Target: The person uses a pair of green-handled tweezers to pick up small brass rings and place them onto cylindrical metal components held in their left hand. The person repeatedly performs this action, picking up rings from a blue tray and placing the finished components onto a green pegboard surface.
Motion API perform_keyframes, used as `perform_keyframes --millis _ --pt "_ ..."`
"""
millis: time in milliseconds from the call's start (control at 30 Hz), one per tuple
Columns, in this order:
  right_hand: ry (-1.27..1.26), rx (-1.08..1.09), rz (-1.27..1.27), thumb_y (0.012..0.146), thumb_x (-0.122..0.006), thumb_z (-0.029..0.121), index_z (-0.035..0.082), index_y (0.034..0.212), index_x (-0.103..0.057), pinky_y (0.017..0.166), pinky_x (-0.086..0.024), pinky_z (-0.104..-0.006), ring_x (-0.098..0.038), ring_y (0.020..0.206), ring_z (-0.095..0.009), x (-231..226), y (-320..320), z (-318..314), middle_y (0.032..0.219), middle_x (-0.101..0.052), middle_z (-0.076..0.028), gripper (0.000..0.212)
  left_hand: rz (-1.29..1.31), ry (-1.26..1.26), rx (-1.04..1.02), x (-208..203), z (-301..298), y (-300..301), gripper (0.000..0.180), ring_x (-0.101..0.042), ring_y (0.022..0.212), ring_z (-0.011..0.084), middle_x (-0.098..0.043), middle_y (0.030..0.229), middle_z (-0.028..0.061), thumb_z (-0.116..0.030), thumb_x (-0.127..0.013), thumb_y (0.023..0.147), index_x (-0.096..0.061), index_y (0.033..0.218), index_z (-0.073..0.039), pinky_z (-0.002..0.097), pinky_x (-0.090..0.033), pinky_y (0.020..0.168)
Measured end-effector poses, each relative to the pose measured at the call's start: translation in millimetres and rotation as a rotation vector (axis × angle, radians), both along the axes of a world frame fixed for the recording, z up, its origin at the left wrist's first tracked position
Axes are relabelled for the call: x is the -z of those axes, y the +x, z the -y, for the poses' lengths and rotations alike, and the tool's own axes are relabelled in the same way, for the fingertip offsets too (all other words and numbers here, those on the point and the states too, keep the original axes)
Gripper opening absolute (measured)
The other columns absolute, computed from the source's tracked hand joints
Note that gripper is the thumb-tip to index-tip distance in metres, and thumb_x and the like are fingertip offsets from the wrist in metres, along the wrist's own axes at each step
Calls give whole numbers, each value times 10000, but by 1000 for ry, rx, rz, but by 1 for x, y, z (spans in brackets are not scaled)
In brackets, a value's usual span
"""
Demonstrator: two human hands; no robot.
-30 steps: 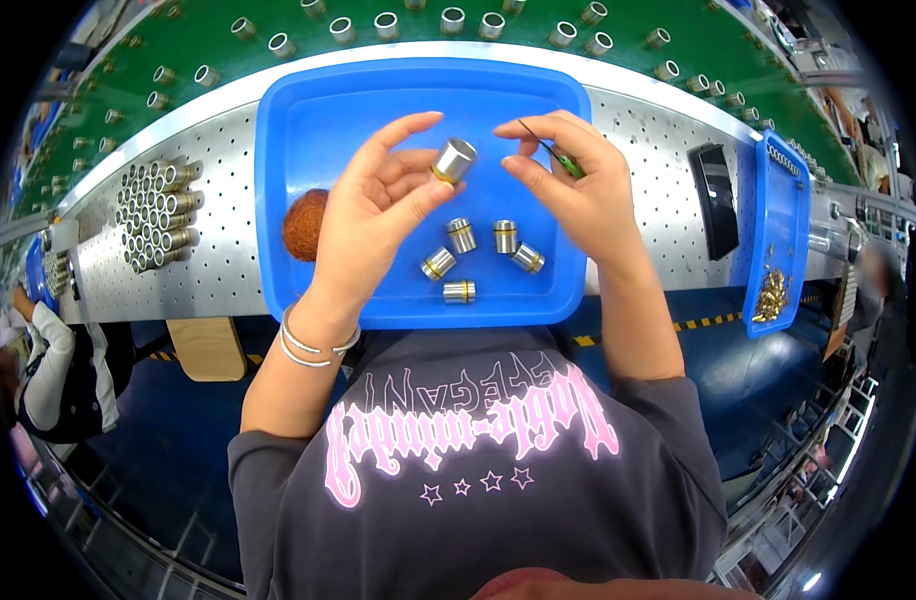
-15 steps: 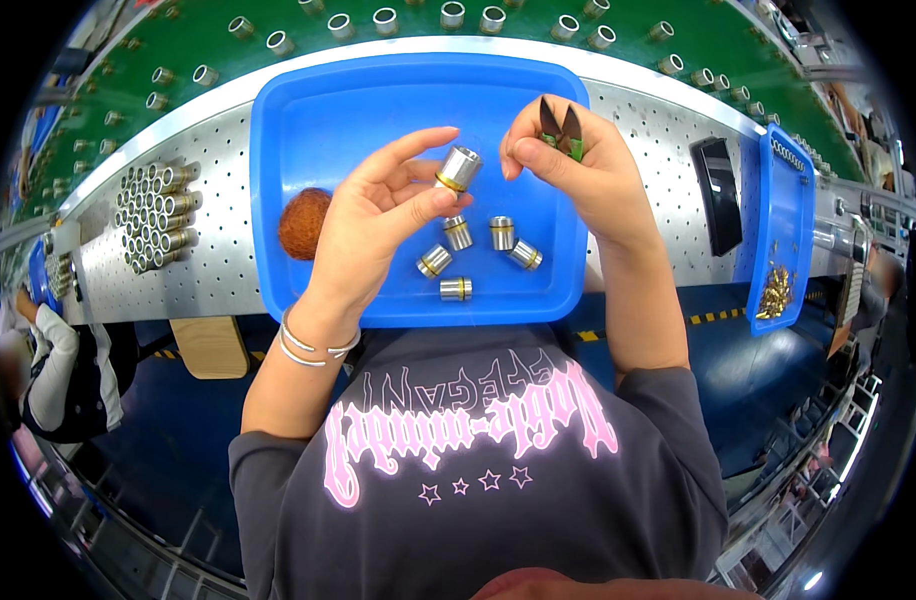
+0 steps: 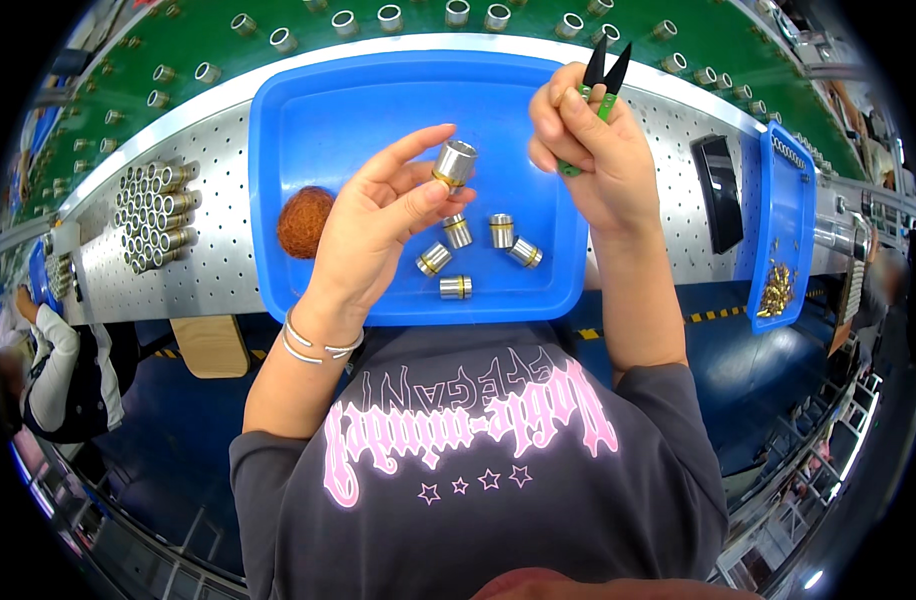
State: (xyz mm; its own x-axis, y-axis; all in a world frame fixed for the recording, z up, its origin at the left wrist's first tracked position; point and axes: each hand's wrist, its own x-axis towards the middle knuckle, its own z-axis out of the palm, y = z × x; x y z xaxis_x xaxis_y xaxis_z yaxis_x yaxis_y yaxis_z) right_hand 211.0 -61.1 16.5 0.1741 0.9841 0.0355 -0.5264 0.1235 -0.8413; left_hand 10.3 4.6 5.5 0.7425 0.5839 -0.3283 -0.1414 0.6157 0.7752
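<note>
My left hand is closed on a silver metal sleeve with a yellowish band near its lower end, held above the blue tray. The sleeve tilts slightly, its open end upward. Over the tray's right edge, my right hand is closed round green-handled thread snips, their dark blades pointing up and apart. On the tray floor, below my left hand, lie several similar banded metal sleeves. A ball of fine brown fibre or wire rests at the tray's left, partly behind my left forearm.
Many metal sleeves stand on the green belt beyond the tray. A cluster of sleeves sits on the perforated metal table at left. To the right are a black phone and a narrow blue bin with small brass pieces.
My right hand has risen and moved right with the snips, away from the sleeve. My left hand still holds the sleeve in nearly the same spot.
</note>
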Motion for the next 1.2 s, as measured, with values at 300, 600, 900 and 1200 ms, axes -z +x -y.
perform_keyframes --millis 300,600,900,1200 --pt "158 38 45 960 -432 143 73 927 -510 801 -514 -336 -323 458 -3 -9 -8 -8 699 -494 1 110 -121 367 13 7 8 3 509 -622 930 157 -608 994 102 41 -631 798 -482 1277 -44 247 -513 801" --pt "95 184 -28 931 -513 160 56 874 -546 861 -498 -395 -380 497 -21 10 -3 -24 668 -503 7 123 -125 409 34 -1 11 3 543 -615 941 153 -605 983 98 64 -618 792 -463 1298 -58 247 -505 812" --pt "56 328 -126 942 -491 143 46 850 -546 899 -474 -379 -348 482 -28 15 16 -19 648 -450 16 144 -55 257 33 4 7 -1 514 -616 938 167 -612 1024 118 -10 -632 812 -468 1298 -51 260 -496 822" --pt "324 222 -6 968 -433 168 60 924 -555 863 -511 -375 -300 444 -1 -24 21 1 757 -537 -10 168 44 -26 -52 8 -1 -3 492 -618 964 197 -590 1100 175 -117 -609 852 -438 1302 -18 259 -509 841"
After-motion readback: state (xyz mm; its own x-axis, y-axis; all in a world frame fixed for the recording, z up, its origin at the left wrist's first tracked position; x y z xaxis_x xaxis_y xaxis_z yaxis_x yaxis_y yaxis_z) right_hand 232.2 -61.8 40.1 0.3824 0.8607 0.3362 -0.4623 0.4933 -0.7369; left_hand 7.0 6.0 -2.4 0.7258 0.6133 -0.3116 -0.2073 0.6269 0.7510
